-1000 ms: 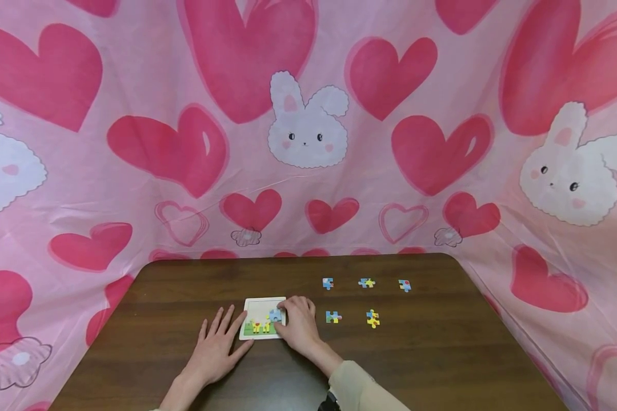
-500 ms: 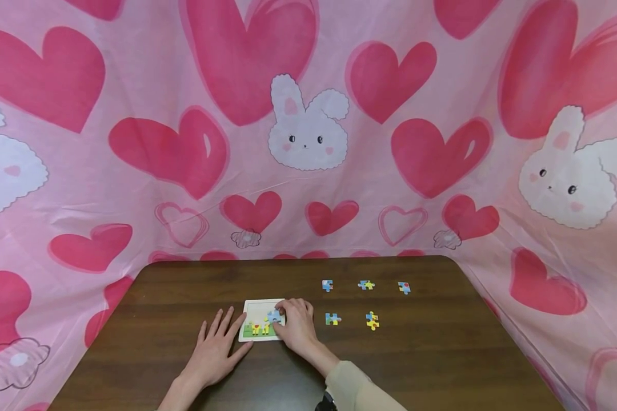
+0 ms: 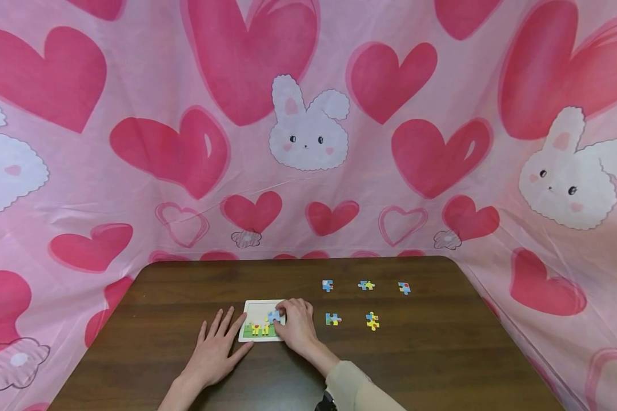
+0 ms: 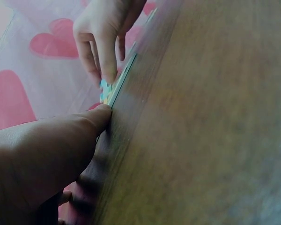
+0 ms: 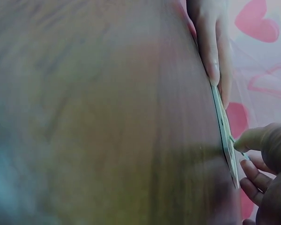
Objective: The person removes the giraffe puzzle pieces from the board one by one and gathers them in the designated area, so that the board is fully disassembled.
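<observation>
Pinching a blue puzzle piece (image 3: 273, 317) in the right hand (image 3: 299, 327), toward two o'clock in the puzzle tray (image 3: 262, 301); cannot tell whether seated or held just above the base. Steadying the tray's nine o'clock edge, seemingly, with the left hand (image 3: 217, 346), fingers spread and straight, gripping nothing.

Could jam against the green-and-yellow laid pieces (image 3: 257, 329) along six o'clock if pressed down turned or off-line; could lift those out by forcing a mismatched joint. Might also skid the tray across the smooth-looking table (image 3: 416, 365) by pushing sideways harder than the left fingertips can resist.

Count two hands, one tray, one pinched piece and five loose ones. From the tray, find a blue-and-white piece (image 3: 327, 286) at two o'clock, then a blue-and-yellow piece (image 3: 366, 285) and a red-spotted piece (image 3: 404, 288) between two and three; at three, a blue-and-green piece (image 3: 332, 319) and, farther out, a mostly yellow piece (image 3: 372, 321). Cannot count the laid pieces, with seams too small to read.
</observation>
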`<action>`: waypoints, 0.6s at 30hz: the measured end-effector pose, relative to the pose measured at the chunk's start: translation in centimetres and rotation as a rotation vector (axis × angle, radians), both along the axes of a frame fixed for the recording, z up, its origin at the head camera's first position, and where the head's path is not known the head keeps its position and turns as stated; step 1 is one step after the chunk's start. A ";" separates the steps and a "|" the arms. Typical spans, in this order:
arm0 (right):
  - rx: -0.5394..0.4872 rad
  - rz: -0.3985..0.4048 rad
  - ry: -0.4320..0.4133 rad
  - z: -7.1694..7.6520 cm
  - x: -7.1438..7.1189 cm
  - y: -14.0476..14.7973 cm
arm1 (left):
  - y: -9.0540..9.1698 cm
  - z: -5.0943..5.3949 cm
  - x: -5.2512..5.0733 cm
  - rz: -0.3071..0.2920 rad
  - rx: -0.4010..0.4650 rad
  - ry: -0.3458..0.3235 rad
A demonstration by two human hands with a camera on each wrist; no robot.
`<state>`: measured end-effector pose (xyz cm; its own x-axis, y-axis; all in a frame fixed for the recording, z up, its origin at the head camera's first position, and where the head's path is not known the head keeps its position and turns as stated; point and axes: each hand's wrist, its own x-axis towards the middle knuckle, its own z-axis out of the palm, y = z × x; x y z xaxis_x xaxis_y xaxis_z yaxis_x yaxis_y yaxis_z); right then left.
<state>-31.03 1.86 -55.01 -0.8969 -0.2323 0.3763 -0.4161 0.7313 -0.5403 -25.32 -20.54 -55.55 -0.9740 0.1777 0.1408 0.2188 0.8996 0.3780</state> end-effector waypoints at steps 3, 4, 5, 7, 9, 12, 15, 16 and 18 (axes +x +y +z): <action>-0.016 0.003 -0.019 0.2 -0.1 0.1 | 0.0 -0.1 0.0 -0.003 0.007 0.013; -0.025 0.004 -0.022 0.2 -0.1 0.1 | 0.0 -0.1 0.0 -0.001 0.011 0.005; -0.032 0.003 -0.023 0.3 -0.2 0.2 | 0.0 0.0 0.0 -0.002 0.001 -0.001; -0.044 -0.001 -0.022 0.4 -0.2 0.3 | 0.0 0.0 0.0 0.002 -0.013 -0.028; -0.065 0.001 -0.021 0.5 -0.3 0.5 | 0.0 0.1 -0.1 0.008 -0.023 -0.057; -0.111 0.017 -0.047 0.7 -0.6 1.0 | 0.0 0.2 -0.1 0.011 -0.038 -0.086; -0.182 0.060 -0.082 1.0 -0.9 1.8 | 0.0 0.2 -0.1 0.012 -0.045 -0.089; -0.212 0.074 -0.096 1.2 -1.0 2.1 | 0.0 0.2 -0.1 0.013 -0.046 -0.088; -0.272 0.111 -0.109 1.4 -1.3 2.8 | 0.0 0.1 -0.2 0.014 -0.047 -0.082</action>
<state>-32.29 4.67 -53.64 -0.9102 -0.2349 0.3410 -0.4141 0.5077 -0.7555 -25.49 -20.49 -55.42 -0.9843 0.1686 0.0519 0.1760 0.9195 0.3516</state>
